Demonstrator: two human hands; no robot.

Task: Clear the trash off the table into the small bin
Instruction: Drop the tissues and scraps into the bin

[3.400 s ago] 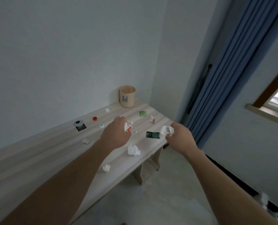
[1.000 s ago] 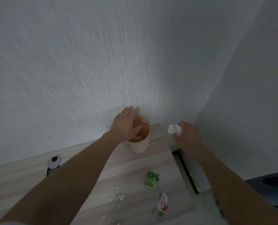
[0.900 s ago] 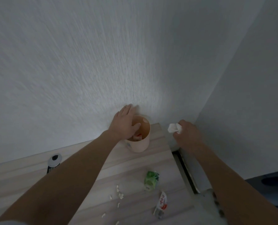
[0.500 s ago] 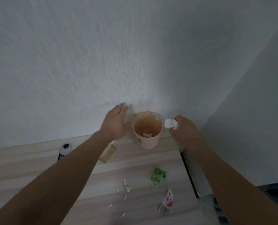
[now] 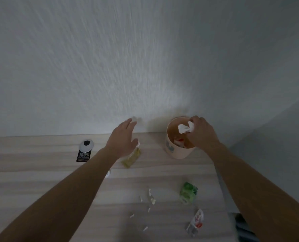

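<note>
The small tan bin (image 5: pixel 170 151) stands on the wooden table (image 5: pixel 40 180) near the back wall, with a white and red wrapper inside. My right hand (image 5: pixel 202 133) pinches a crumpled white tissue (image 5: pixel 185 128) right over the bin's mouth. My left hand (image 5: pixel 123 138) hovers with straight fingers, holding nothing, to the left of the bin, above a yellowish wrapper (image 5: pixel 131 157). On the table lie a green wrapper (image 5: pixel 188 192), a white and red packet (image 5: pixel 196 222) and several small white scraps (image 5: pixel 151 198).
A black tag with a white round top (image 5: pixel 85 151) lies at the back left of the table. The wall rises directly behind the bin. The table's right edge (image 5: pixel 223 193) runs close to the green wrapper, with floor beyond.
My left hand dropped its wrapper in the bin and moved left, away from it. My right hand carried the tissue from beside the bin to over its mouth.
</note>
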